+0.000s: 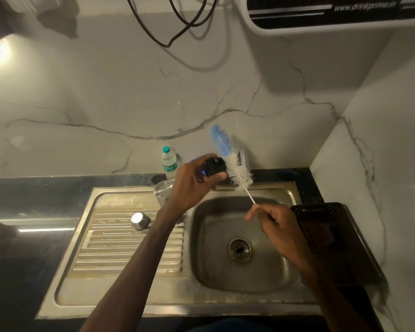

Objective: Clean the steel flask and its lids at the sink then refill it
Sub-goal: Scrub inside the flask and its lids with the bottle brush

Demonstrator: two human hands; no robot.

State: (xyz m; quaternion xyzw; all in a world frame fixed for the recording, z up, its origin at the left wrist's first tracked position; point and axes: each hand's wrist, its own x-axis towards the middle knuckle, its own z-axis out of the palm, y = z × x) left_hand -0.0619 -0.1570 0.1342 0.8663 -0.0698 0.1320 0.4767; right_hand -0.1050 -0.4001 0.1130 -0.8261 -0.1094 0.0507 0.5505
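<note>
Left hand (197, 182) is gripping the black lid (215, 167), right hand (272, 220) is pinching the brush (228, 156); the steel flask (163, 191) is standing open beside the sink (201, 259).

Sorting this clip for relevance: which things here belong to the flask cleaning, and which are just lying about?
In the job:
left hand holding the black lid
right hand holding the brush
steel flask
steel lid
sink

Lying about, as far as I can tell:
plastic bottle
black tray
cables on the wall
</note>
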